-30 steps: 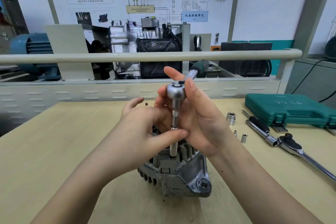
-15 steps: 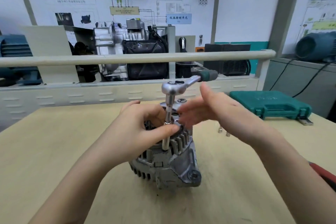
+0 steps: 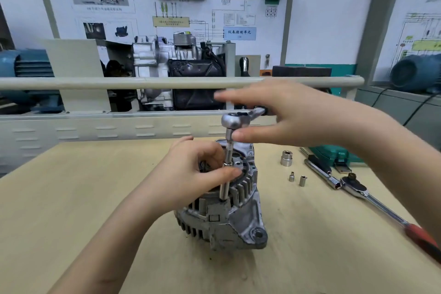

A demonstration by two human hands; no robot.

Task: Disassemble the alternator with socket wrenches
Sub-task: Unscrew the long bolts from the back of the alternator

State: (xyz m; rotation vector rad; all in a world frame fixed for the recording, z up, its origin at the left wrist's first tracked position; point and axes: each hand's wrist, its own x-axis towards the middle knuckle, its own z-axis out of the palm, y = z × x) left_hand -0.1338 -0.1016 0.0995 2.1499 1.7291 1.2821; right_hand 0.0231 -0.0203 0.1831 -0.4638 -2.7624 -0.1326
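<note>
The left hand [image 3: 191, 174] sits left of centre, low over the alternator [image 3: 224, 217]. Its grip is narrow: thumb and curled fingers pinch the thin extension bar [image 3: 226, 174] partway down its length. The bar stands nearly upright, with its lower end set into the top rim of the alternator among the cooling fins.

The alternator stands on the pale wooden counter [image 3: 71, 198] at the middle of the view, a grey metal housing with slotted sides and a mounting ear with a hole at its lower right.

At the top of the bar sits the ratchet wrench [image 3: 235, 120]; its round head faces up and its handle runs off to the right. The right hand [image 3: 298, 117] reaches in from the right around that handle. Its grip is wide, with the fingers stretched out and blurred above the head and the thumb lying just under it; whether the palm touches the handle cannot be told.

Further right on the counter a large socket [image 3: 286, 158] stands upright, with two small sockets [image 3: 297, 178] nearer. Beyond them lie a long bar [image 3: 321, 169], a second ratchet [image 3: 358, 188] with a red handle, and a green tool case [image 3: 334, 156].
</note>
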